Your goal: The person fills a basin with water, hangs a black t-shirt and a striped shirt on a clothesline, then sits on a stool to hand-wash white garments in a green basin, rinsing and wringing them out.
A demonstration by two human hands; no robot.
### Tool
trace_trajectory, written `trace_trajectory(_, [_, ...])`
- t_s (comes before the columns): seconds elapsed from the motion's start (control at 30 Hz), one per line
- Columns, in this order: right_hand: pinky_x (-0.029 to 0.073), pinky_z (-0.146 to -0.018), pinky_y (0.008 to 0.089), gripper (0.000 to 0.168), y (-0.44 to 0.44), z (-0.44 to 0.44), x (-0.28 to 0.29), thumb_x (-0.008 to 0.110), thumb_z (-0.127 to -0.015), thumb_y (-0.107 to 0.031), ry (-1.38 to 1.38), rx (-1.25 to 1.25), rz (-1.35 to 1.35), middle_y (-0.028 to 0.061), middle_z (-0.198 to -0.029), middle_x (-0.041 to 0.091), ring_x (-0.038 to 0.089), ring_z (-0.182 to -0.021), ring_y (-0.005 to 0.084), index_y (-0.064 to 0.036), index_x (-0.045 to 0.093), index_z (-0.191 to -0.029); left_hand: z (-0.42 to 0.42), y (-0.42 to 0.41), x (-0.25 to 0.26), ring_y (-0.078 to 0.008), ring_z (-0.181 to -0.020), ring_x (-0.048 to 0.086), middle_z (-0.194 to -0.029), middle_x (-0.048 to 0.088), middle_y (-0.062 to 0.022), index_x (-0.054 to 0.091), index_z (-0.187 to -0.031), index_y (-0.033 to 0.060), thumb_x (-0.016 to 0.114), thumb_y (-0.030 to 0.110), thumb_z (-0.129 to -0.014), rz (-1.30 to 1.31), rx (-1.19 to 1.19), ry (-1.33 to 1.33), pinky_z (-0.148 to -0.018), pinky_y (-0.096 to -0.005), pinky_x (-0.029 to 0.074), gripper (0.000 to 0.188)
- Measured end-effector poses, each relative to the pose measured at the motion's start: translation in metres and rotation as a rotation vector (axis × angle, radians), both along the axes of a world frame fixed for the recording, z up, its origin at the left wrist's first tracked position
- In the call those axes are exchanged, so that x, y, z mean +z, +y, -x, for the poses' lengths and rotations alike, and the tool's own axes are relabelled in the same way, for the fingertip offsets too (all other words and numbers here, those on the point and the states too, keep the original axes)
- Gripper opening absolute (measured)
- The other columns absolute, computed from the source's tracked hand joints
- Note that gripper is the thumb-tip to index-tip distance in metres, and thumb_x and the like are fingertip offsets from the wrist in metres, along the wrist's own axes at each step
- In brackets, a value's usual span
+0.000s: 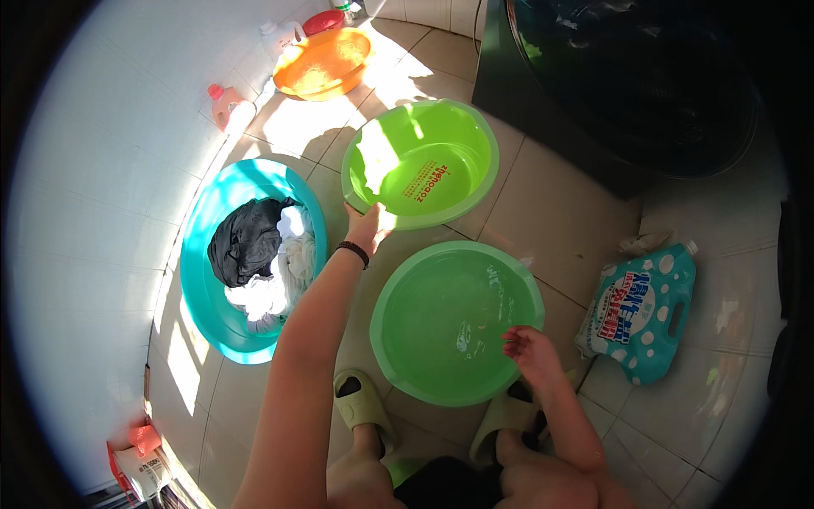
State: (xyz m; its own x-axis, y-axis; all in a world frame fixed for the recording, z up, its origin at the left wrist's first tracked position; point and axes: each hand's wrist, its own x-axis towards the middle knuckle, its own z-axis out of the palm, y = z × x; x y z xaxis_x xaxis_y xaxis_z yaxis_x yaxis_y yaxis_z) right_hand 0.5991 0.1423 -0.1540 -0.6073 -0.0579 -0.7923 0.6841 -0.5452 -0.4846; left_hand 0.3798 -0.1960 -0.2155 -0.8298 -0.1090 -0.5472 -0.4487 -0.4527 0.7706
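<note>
My left hand (369, 228), with a dark bracelet at the wrist, grips the near left rim of a bright green plastic basin (467, 184). Red printing shows on that basin's bottom, and sunlight falls across its left side. Nearer to me stands a second green plastic basin (420, 331), with whitish marks or foam in it. Over its right rim hovers my right hand (531, 353), holding nothing, fingers loosely bent and apart. To the left, a turquoise basin (191, 267) holds a dark garment (245, 242) and white cloth (267, 292).
An orange basin (324, 63) stands by the wall near a pink detergent bottle (230, 109). A dark front-loading washing machine (553, 127) is at upper right. A teal detergent bag (655, 318) lies at right. My slippered feet (362, 401) flank the near basin.
</note>
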Motion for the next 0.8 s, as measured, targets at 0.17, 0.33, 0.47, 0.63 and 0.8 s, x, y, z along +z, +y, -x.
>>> trace_trajectory(0.17, [0.049,-0.072,0.0354,0.019,-0.004,-0.003,-0.005,0.047,-0.085,-0.012,-0.026,0.034,-0.027,0.0129,-0.087,0.062,0.057,-0.073,0.0214,0.001,0.057,-0.094,-0.024,-0.001,0.01,-0.0208,-0.092,0.061,-0.113,0.055,-0.0119,0.023,-0.139,0.0177,0.057,0.02,-0.089,0.387,-0.244,-0.071,-0.074,-0.0369,0.052,0.06])
trace_trajectory(0.33, [0.048,-0.073,0.0349,0.018,-0.003,-0.004,-0.005,0.045,-0.086,-0.011,-0.053,0.046,-0.043,0.0124,-0.087,0.062,0.057,-0.073,0.0215,0.001,0.057,-0.093,-0.066,-0.063,0.036,-0.0193,-0.073,0.063,-0.076,0.063,-0.0112,0.065,-0.096,0.0037,0.063,0.023,-0.084,1.192,0.112,0.35,-0.064,-0.0313,0.047,0.023])
trace_trajectory(0.47, [0.048,-0.073,0.034,0.018,-0.008,-0.007,-0.003,0.044,-0.087,-0.01,-0.023,0.082,-0.056,0.0123,-0.086,0.062,0.057,-0.073,0.0204,0.001,0.057,-0.093,-0.107,-0.157,0.01,-0.0328,-0.128,0.033,-0.132,0.043,-0.0205,0.058,-0.108,0.0077,0.071,0.013,-0.066,1.708,-0.401,0.318,-0.108,-0.0445,0.015,0.044])
trace_trajectory(0.63, [0.049,-0.07,0.0322,0.018,-0.015,-0.006,-0.003,0.044,-0.088,-0.009,-0.052,0.099,-0.071,0.0129,-0.088,0.063,0.058,-0.071,0.0188,0.001,0.057,-0.093,-0.122,-0.16,-0.018,-0.0331,-0.11,0.048,-0.117,0.053,-0.02,0.054,-0.108,0.0043,0.065,0.012,-0.073,1.757,-0.312,0.423,-0.094,-0.0407,0.036,0.037])
trace_trajectory(0.8, [0.05,-0.071,0.0316,0.018,-0.015,-0.002,-0.012,0.044,-0.089,-0.01,-0.036,0.121,-0.092,0.013,-0.088,0.063,0.059,-0.073,0.0187,0.001,0.058,-0.093,-0.127,-0.104,0.065,-0.0142,-0.069,0.056,-0.082,0.057,-0.009,0.046,-0.1,0.001,0.052,0.009,-0.086,1.121,0.16,0.512,-0.063,-0.0245,0.046,0.017])
